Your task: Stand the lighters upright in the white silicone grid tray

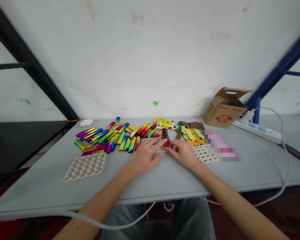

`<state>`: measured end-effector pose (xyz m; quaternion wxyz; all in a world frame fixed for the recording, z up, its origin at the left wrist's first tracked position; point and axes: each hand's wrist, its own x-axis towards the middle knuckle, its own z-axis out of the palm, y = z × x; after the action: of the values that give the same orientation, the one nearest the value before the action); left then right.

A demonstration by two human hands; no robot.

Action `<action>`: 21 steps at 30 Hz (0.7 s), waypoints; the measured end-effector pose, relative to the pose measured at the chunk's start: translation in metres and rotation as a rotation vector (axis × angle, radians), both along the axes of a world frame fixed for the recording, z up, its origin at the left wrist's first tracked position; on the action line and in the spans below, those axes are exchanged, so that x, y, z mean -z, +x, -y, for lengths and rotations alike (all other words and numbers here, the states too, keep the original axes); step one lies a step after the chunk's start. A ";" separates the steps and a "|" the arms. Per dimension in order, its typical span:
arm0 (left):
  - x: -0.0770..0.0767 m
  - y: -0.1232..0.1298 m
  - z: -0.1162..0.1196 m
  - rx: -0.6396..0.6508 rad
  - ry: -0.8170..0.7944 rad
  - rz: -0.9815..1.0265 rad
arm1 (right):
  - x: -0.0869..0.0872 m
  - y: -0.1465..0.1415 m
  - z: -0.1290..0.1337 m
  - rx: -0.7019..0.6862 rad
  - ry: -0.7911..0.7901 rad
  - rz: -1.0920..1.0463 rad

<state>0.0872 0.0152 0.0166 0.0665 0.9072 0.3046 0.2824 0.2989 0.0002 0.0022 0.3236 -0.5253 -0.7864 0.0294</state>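
My left hand [145, 156] and my right hand [183, 154] meet at the middle of a grey table [150, 186]. The right fingertips pinch a small red stick [167, 143]. Just beyond it stands a dark row of round-ended pieces [165, 134]. My left fingers reach toward the same spot over a pale tray [147, 140], mostly hidden by that hand. Whether they grip anything is hard to tell. Many rainbow-metallic sticks [112, 138] lie heaped to the left, and yellow, green and brown sticks [190, 133] lie beyond my right hand.
A beige dimpled tray [85, 166] lies at the left, and a white perforated tray [205, 154] sits by my right hand. Further right are a pixelated patch [221, 145], a cardboard box [225, 107], a power strip [257, 131] and a white cable [286, 166].
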 end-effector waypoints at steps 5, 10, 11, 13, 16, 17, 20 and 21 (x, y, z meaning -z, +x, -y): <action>0.002 -0.001 -0.001 0.006 -0.002 -0.002 | 0.000 0.000 0.000 0.010 -0.002 0.002; 0.003 -0.003 -0.001 -0.003 0.018 -0.010 | -0.001 0.004 -0.001 0.009 -0.016 -0.040; 0.003 -0.003 -0.001 -0.005 0.021 -0.008 | -0.002 0.004 -0.001 0.007 -0.023 -0.048; 0.003 -0.003 -0.001 -0.008 0.026 -0.008 | -0.003 0.005 0.000 0.002 -0.036 -0.066; 0.003 -0.003 -0.001 -0.007 0.026 -0.016 | -0.004 0.005 0.000 -0.014 -0.039 -0.073; 0.003 -0.003 -0.001 -0.008 0.024 -0.019 | -0.004 0.005 0.000 -0.023 -0.035 -0.071; 0.003 -0.003 -0.002 -0.009 0.017 -0.016 | -0.003 0.005 -0.001 -0.041 -0.028 -0.064; 0.003 -0.003 -0.002 -0.008 0.015 -0.015 | -0.003 0.006 -0.001 -0.042 -0.031 -0.062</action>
<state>0.0839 0.0172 0.0131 0.0561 0.9085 0.3066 0.2784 0.3047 0.0008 0.0047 0.3392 -0.5125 -0.7862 0.0645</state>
